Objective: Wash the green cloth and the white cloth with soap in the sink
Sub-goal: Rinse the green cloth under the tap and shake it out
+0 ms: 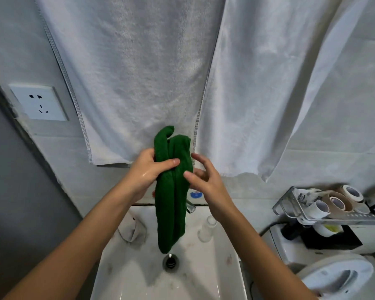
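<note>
A green cloth (172, 191), bunched into a long wet roll, hangs upright above the white sink (139, 282). My left hand (148, 169) grips its upper part, thumb across the front. My right hand (204, 176) is beside the cloth with fingers spread and relaxed, its thumb near the fabric. A crumpled white cloth (131, 229) lies on the sink's back left ledge. A clear soap bottle (207, 228) stands on the back right ledge. The tap (190, 206) is mostly hidden behind the green cloth.
Large white towels (143, 79) hang on the wall behind the sink. The drain (170, 262) sits below the cloth's lower end. A wall socket (39, 102) is at left. A metal rack (333, 211) with tape rolls and a toilet (338, 276) are at right.
</note>
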{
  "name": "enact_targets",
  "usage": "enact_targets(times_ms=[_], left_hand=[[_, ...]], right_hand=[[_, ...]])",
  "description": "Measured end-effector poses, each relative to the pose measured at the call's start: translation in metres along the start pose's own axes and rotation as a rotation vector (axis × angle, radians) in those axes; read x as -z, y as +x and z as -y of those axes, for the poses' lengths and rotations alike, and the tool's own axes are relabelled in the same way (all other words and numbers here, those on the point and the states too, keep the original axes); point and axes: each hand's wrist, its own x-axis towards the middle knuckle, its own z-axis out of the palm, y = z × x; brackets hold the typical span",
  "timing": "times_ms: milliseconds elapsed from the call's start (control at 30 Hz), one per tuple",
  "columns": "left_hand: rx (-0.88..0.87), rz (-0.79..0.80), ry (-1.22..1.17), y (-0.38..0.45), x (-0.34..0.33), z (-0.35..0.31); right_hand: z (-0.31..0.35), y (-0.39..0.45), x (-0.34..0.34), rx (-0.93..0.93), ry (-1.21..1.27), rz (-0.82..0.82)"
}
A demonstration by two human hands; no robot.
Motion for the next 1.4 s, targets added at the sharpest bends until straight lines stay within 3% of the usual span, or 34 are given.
enact_targets(times_ms=[133, 267, 400, 567, 667, 800, 900, 967, 1100, 1167, 1233, 1400], left_hand=[[0.055, 0.068, 0.103, 0.002, 0.010, -0.007], [0.141, 0.251, 0.210, -0.001, 0.028, -0.012], [0.181, 0.348, 0.452, -0.007, 0.041, -0.014], [0.156, 0.218, 0.792, -0.007, 0.062, -0.011], [0.124, 0.120, 0.610, -0.009, 0.066, -0.013], [0.047, -0.138, 0.347, -0.011, 0.062, -0.017], [0.069, -0.217, 0.202, -0.013, 0.058, -0.019], [0.117, -0.159, 0.203, -0.016, 0.060, -0.022], [0.226, 0.171, 0.349, -0.027, 0.069, -0.030], [0.194, 0.161, 0.442, -0.028, 0.071, -0.029], [0.120, 0.019, 0.541, -0.026, 0.073, -0.028], [-0.073, -0.196, 0.630, -0.025, 0.078, -0.039]], right_hand=[[-0.004, 0.001, 0.002, 0.069, -0.057, 0.044], [0.001, 0.000, 0.006, 0.154, -0.124, 0.022], [0.009, 0.003, 0.011, 0.221, -0.243, -0.012], [0.016, 0.004, 0.023, 0.250, -0.220, -0.103], [0.020, 0.004, 0.032, 0.269, -0.208, -0.154], [0.026, 0.002, 0.038, 0.334, -0.257, -0.214], [0.031, -0.001, 0.037, 0.354, -0.325, -0.239], [0.034, -0.003, 0.036, 0.384, -0.487, -0.257], [0.034, -0.007, 0.040, 0.480, -0.840, -0.258], [0.034, -0.008, 0.042, 0.475, -0.927, -0.242], [0.035, -0.008, 0.043, 0.434, -0.885, -0.221], [0.042, -0.007, 0.039, 0.299, -0.364, -0.188]])
